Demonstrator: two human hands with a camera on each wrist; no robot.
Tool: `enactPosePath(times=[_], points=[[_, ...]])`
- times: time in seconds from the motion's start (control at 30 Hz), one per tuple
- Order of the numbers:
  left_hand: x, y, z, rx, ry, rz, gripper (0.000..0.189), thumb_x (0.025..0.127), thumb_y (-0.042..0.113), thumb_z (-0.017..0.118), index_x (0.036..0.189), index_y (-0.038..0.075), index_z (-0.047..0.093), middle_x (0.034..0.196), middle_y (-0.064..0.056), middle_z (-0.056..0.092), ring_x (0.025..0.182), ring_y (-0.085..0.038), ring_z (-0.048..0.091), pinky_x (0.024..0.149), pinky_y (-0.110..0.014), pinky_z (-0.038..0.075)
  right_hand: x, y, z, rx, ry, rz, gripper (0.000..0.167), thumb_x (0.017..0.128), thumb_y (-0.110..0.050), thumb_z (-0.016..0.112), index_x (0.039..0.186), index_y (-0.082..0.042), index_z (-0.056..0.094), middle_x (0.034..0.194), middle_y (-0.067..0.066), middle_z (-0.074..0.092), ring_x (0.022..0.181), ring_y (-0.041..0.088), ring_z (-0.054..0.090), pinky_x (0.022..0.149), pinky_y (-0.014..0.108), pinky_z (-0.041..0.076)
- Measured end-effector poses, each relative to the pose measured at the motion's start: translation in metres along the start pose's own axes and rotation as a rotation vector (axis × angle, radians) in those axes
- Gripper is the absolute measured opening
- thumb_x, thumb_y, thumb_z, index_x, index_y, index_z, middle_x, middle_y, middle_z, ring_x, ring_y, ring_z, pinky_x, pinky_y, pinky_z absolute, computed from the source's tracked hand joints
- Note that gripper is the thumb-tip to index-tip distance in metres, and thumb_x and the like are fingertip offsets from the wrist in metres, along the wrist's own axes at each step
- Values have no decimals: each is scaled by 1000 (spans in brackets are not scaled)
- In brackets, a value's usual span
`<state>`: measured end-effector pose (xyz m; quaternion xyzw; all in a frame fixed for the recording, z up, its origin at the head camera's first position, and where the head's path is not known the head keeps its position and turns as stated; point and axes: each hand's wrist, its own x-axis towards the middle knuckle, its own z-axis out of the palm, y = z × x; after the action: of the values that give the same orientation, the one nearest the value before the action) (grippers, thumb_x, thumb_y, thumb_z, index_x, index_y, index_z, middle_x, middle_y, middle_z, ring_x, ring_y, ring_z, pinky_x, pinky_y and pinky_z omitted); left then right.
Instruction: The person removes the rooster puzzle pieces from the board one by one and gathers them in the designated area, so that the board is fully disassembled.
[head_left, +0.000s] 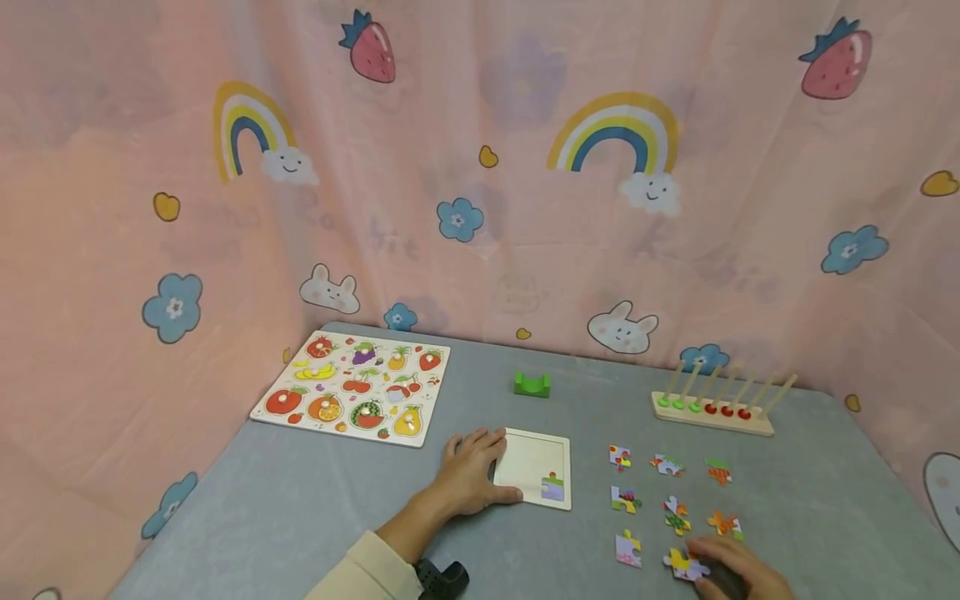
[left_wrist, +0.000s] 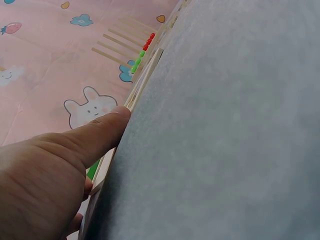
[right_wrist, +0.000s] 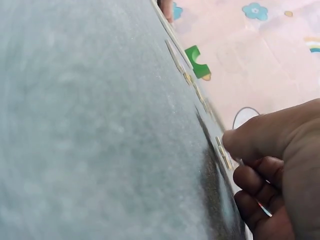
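A shallow wooden puzzle tray (head_left: pixel 521 462) lies near the middle of the table, with one purple and green puzzle piece (head_left: pixel 552 487) in its lower right corner. My left hand (head_left: pixel 471 477) holds the tray's left side, the thumb along its front edge, as the left wrist view also shows; the other fingers lie toward the far left corner. At the front right, my right hand (head_left: pixel 738 567) pinches a yellow and lilac puzzle piece (head_left: pixel 682 564) at its right side. In the right wrist view the thumb (right_wrist: pixel 250 137) and curled fingers hide most of the piece.
Several loose puzzle pieces (head_left: pixel 625 500) lie in rows right of the tray. Farther back stand a green notched block (head_left: pixel 532 385) and a wooden peg stand (head_left: pixel 716 417) with green and red beads. A fruit puzzle board (head_left: pixel 352 387) lies at left. A patterned curtain (head_left: pixel 510 267) hangs behind.
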<state>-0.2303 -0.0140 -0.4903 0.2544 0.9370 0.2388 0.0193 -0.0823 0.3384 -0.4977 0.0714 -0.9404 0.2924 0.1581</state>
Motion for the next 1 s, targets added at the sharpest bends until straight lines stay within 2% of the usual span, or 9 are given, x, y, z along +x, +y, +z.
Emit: enactPosePath(times=[0.13,0.23,0.33,0.53,0.67,0.73,0.8,0.87,1.0], points=[[1,0,0,-1,3,3,86,74,55,77,140,5,51,148,-2,41,137,-27,30,106,-58,15,1,4,0,-56,-47,-8,35,66,-8,87,98,-12,73,95,-16,60,86,1,57,72,22,47],[1,-1,-1,-6,10,8,86,75,54,77,140,4,51,148,-2,41,137,-27,30,106,-58,15,3,6,0,-96,-121,25,34,68,-13,87,99,-15,73,96,-16,59,88,3,55,73,29,49],[1,-1,-1,-2,13,11,86,74,54,77,140,4,51,148,-3,42,137,-28,31,106,-58,15,4,6,0,-110,-146,35,35,69,-15,86,100,-14,73,96,-16,57,88,4,54,74,31,49],[1,-1,0,1,-3,5,87,74,56,77,140,5,51,149,-2,41,137,-27,31,106,-57,15,2,1,-3,-36,-45,4,37,67,-9,87,101,-7,72,96,-14,61,85,-1,56,69,24,49],[0,0,1,-2,0,6,86,75,55,77,140,5,51,148,-2,41,137,-28,31,106,-57,15,5,-5,-7,-69,-23,23,40,67,-15,88,103,-10,72,99,-8,61,87,3,55,70,33,50],[0,1,0,-2,-1,8,86,75,55,77,140,5,51,148,-2,41,137,-28,31,106,-57,15,8,-10,-9,-89,11,10,41,66,-15,89,103,-10,73,100,-5,62,90,6,54,70,41,50],[0,1,0,-4,-1,8,86,75,54,77,140,4,51,148,-2,41,137,-28,31,106,-57,15,12,-17,-12,-107,43,-10,42,64,-15,89,103,-10,73,100,-5,61,90,6,52,68,42,50],[0,1,0,-5,-2,8,86,74,54,77,140,4,51,148,-2,41,137,-28,31,106,-57,15,16,-25,-16,-93,78,-43,43,64,-13,90,104,-10,73,101,-6,61,91,5,52,69,39,50],[0,1,-1,-3,1,6,86,74,54,78,139,4,52,148,-2,41,137,-28,31,106,-58,15,24,-41,-24,-33,113,-126,47,65,-9,89,109,-15,73,103,-12,59,94,-2,49,73,17,44]])
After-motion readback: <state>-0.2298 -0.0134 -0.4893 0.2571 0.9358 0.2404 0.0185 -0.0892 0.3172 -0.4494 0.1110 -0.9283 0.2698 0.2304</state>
